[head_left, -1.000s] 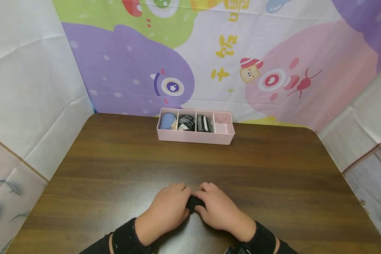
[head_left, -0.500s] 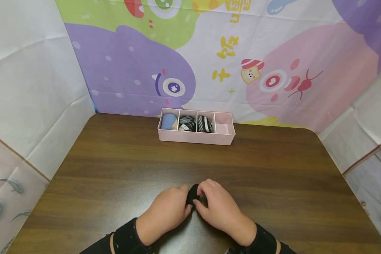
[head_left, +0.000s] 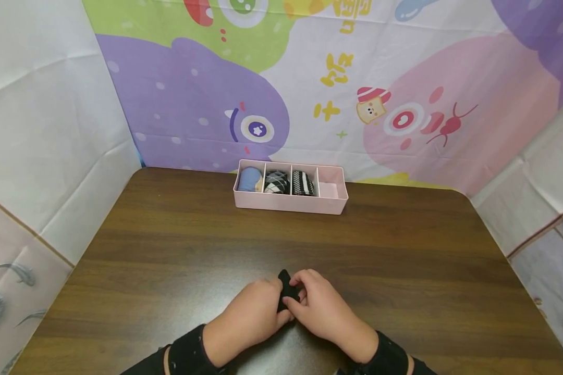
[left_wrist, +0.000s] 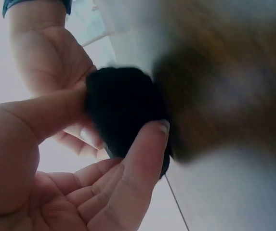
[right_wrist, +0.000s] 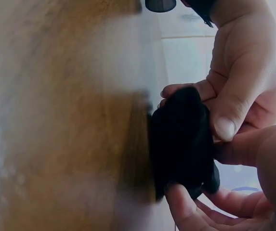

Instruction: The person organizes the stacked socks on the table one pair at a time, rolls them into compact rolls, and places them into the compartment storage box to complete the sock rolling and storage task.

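At table (head_left: 169, 250) front edge: left hand (head_left: 246, 317), right hand (head_left: 323, 312) fingers grasping black sock bundle (head_left: 285, 289)

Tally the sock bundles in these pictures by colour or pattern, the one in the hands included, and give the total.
Plain black, held between the left hand and right hand: 1, the black bundle
Blue, in the pink organizer: 1, the blue bundle
Black-and-white diamond pattern: 1, the diamond bundle
Black-and-white striped: 1, the striped bundle
Total: 4
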Available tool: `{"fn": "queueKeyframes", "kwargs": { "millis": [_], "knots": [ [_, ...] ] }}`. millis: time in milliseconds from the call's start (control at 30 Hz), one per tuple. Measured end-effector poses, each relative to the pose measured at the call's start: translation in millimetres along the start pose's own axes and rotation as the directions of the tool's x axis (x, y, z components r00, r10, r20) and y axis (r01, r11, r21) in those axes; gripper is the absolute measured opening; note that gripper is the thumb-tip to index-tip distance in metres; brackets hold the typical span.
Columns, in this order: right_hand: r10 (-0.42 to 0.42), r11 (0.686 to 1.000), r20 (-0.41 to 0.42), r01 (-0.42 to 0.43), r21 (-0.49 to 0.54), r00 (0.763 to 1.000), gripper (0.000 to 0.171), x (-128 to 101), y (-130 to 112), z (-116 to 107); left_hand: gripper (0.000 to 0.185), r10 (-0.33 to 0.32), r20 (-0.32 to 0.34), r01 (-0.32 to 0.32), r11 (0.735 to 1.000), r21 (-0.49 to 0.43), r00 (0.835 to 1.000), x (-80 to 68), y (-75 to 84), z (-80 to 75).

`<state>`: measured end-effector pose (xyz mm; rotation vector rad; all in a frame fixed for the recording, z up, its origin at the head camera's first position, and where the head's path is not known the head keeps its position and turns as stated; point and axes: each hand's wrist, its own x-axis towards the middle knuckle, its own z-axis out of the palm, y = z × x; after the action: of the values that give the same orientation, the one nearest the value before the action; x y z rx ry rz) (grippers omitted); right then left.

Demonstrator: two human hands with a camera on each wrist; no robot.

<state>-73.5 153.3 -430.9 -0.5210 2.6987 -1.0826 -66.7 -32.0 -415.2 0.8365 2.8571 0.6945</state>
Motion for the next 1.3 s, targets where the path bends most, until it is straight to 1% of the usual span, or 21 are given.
{"fn": "queueKeyframes", "kwargs": {
  "millis": [167, 300, 433, 633, 800, 933, 1000, 1033, 1100, 1200, 1300],
  "knots": [
    [0.043, 0.999, 0.002, -0.043, -0.017, 0.999, 0.031, 0, 0, -1, 0.041, -0.042, 0.106, 0.05, 0.996, -0.074, 0.993, 1.5, 2.5, -2.3],
    [0.1, 0.994, 0.011, -0.1, -0.039, 0.995, 0.039, 0, -1, -3, 0.04, -0.033, 0.145, 0.047, 0.994, -0.098, 0.989, 2.3, 3.9, -2.6],
    [0.153, 0.987, 0.019, -0.151, -0.052, 0.988, 0.041, 1, -1, -4, 0.038, -0.012, 0.174, 0.032, 0.993, -0.114, 0.985, 3.5, 4.5, -1.4],
    [0.15, 0.987, -0.002, -0.15, -0.066, 0.989, 0.041, 4, 3, -3, 0.038, 0.0, 0.214, 0.031, 0.989, -0.142, 0.977, 4.5, 1.6, -1.7],
    [0.138, 0.99, 0.006, -0.138, -0.031, 0.99, 0.041, 7, 9, -3, 0.039, 0.001, 0.215, 0.036, 0.985, -0.169, 0.977, 4.5, -2.6, -5.4],
    [0.126, 0.992, 0.016, -0.126, -0.012, 0.992, 0.04, 10, 13, -6, 0.037, 0.011, 0.234, 0.039, 0.977, -0.208, 0.972, 7.2, -7.5, -8.1],
    [0.119, 0.993, 0.018, -0.119, -0.008, 0.993, 0.04, 10, 13, -7, 0.035, 0.017, 0.235, 0.029, 0.981, -0.192, 0.972, 10.0, -10.9, -11.9],
    [0.116, 0.993, 0.018, -0.116, -0.005, 0.993, 0.04, 11, 13, -7, 0.035, 0.017, 0.233, 0.024, 0.985, -0.173, 0.972, 12.1, -13.0, -15.0],
    [0.119, 0.993, 0.021, -0.119, -0.002, 0.993, 0.04, 11, 14, -8, 0.034, 0.011, 0.208, 0.014, 0.993, -0.115, 0.978, 18.1, -18.3, -23.1],
    [0.133, 0.991, 0.029, -0.133, 0.002, 0.991, 0.041, 11, 14, -7, 0.037, -0.035, 0.155, 0.034, 0.999, 0.014, 0.987, 30.4, -29.0, -40.7],
    [0.148, 0.989, 0.042, -0.148, 0.002, 0.988, 0.042, 10, 15, -8, 0.042, -0.093, 0.103, 0.081, 0.99, 0.117, 0.99, 47.2, -43.3, -61.8]
  ]
}}
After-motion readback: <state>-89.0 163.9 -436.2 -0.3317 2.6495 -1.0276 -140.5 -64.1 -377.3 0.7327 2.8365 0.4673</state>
